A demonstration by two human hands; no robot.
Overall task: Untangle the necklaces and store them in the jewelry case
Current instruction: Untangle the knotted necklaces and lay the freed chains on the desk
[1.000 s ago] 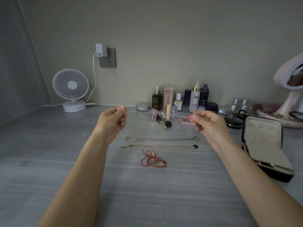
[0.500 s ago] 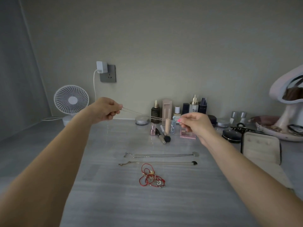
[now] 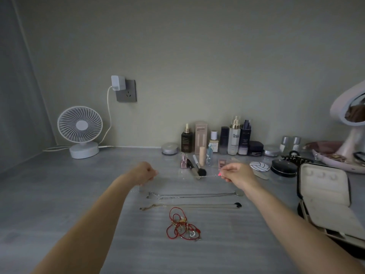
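My left hand and my right hand each pinch one end of a thin silver chain, stretched between them low over the grey table. Just nearer to me a silver necklace lies straight on the table, and a gold necklace with a dark pendant lies parallel in front of it. A tangle of red cord necklaces sits nearest. The jewelry case stands open at the right, its cream lid upright.
Cosmetic bottles and boxes line the back wall, with brushes in front of them. A white desk fan stands at the back left, a round mirror and tray at the far right. A black compact lies beside the case.
Both hands have come down from chest height to just above the table, still holding the chain stretched, and now hover behind the two laid-out necklaces.
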